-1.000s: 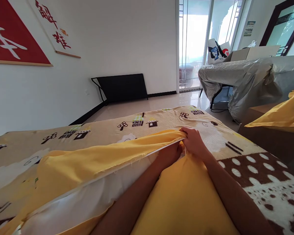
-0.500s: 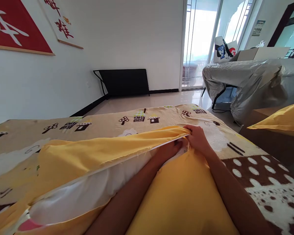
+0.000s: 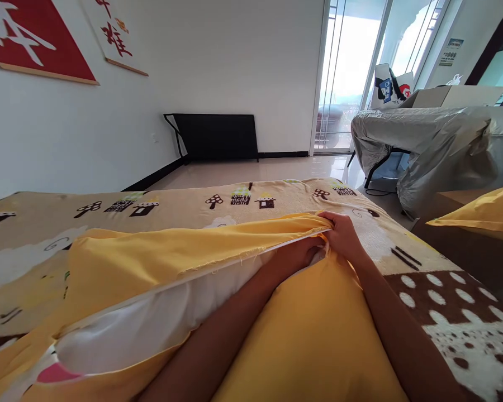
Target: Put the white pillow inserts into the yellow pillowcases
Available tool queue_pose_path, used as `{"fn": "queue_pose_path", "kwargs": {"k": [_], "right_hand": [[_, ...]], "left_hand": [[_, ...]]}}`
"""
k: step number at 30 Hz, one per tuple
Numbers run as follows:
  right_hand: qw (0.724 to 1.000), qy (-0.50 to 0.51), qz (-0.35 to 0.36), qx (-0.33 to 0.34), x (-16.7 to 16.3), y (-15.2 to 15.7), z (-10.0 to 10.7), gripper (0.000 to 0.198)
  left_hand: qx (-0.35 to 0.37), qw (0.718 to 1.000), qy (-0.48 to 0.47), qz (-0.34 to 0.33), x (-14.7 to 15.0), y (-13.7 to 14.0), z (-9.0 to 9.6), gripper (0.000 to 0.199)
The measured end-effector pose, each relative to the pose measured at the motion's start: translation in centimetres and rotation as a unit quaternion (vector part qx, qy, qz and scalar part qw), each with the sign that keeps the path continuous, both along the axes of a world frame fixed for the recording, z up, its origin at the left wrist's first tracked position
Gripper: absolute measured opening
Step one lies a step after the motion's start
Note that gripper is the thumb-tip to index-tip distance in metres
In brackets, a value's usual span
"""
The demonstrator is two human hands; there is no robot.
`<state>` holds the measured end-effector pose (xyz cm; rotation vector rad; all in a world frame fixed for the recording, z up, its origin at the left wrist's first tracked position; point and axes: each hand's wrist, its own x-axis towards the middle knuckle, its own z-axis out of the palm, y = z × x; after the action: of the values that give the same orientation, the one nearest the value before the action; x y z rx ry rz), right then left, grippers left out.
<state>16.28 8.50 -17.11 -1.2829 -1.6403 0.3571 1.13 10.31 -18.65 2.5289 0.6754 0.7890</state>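
A yellow cushion cover [image 3: 314,329] lies across the bed in front of me, its long side open with a frayed edge and a white strip along it. Inside the opening shows a white inner cushion [image 3: 129,340]. My right hand [image 3: 342,234] grips the cover's edge at the far right end of the opening, fabric bunched between thumb and fingers. My left hand [image 3: 302,252] reaches through the opening to that same end, close beside the right hand. Its fingers are curled, and the fingertips are partly hidden by cloth.
A patterned blanket [image 3: 184,209] spreads under the cover. At right, another yellow fabric piece [image 3: 482,209] lies on a cardboard box [image 3: 448,240]. Farther back stand a plastic-covered table [image 3: 427,125] with a carton [image 3: 452,96] on it, and a black folded panel [image 3: 218,137] against the wall.
My left hand has pushed slightly farther right, up into the end of the opening by the right hand. The right hand keeps its grip. The view has shifted slightly.
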Motion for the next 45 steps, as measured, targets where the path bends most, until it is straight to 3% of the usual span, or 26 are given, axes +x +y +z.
{"fn": "queue_pose_path", "kwargs": {"k": [6, 13, 18, 22, 32, 39, 45], "right_hand": [[0.999, 0.015, 0.027, 0.012, -0.1, -0.2, 0.2, 0.037], [0.993, 0.061, 0.094, -0.019, -0.4, -0.7, 0.7, 0.037], [0.988, 0.094, 0.115, -0.036, -0.5, -0.9, 0.8, 0.033], [0.990, 0.077, 0.113, -0.027, -0.3, -0.7, 0.7, 0.032], [0.998, -0.018, 0.054, 0.012, -0.1, -1.0, 1.1, 0.032], [0.998, -0.034, 0.054, 0.007, -0.2, -1.3, 1.4, 0.039], [0.996, -0.050, 0.068, 0.003, -0.1, -1.2, 1.4, 0.042]], "left_hand": [[-0.001, 0.999, -0.048, 0.009, -0.6, -0.8, -0.6, 0.031], [-0.015, 0.988, -0.095, 0.125, -0.2, -1.3, -1.7, 0.034], [0.067, 0.987, -0.116, 0.088, -0.4, -1.3, -1.9, 0.036], [0.140, 0.984, -0.089, 0.068, -0.5, -1.6, -1.0, 0.037], [0.190, 0.977, -0.004, 0.096, -0.2, -1.7, -0.5, 0.027], [0.182, 0.978, 0.058, 0.085, 0.1, -1.5, -0.3, 0.024], [0.131, 0.981, 0.095, 0.109, 0.5, -1.8, 0.3, 0.031]]}}
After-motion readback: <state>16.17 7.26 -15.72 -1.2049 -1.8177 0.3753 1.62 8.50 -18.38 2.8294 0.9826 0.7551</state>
